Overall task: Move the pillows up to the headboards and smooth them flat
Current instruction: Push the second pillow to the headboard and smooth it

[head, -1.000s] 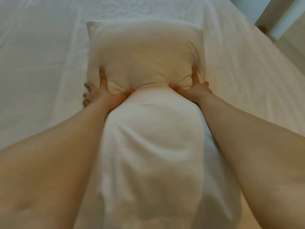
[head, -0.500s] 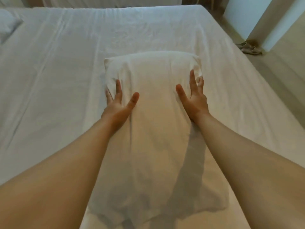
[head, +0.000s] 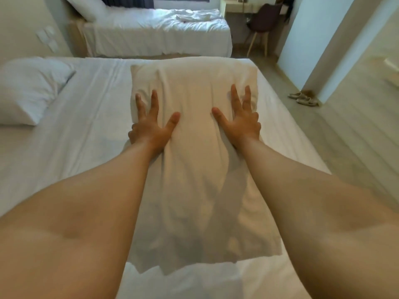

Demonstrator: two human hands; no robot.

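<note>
Now both hands, left and right, splayed flat, pressing pillow.

Both bare arms stretched straight out ahead, left hand and right hand lying palm-down side by side but apart, fingers straight and fanned, thumbs angled in toward each other, wrists low and level.

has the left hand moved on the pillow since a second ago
Yes. The left hand gripped the pillow about a third of the way down from its far edge; now it presses flat with fingers spread, closer to that far edge.
</note>
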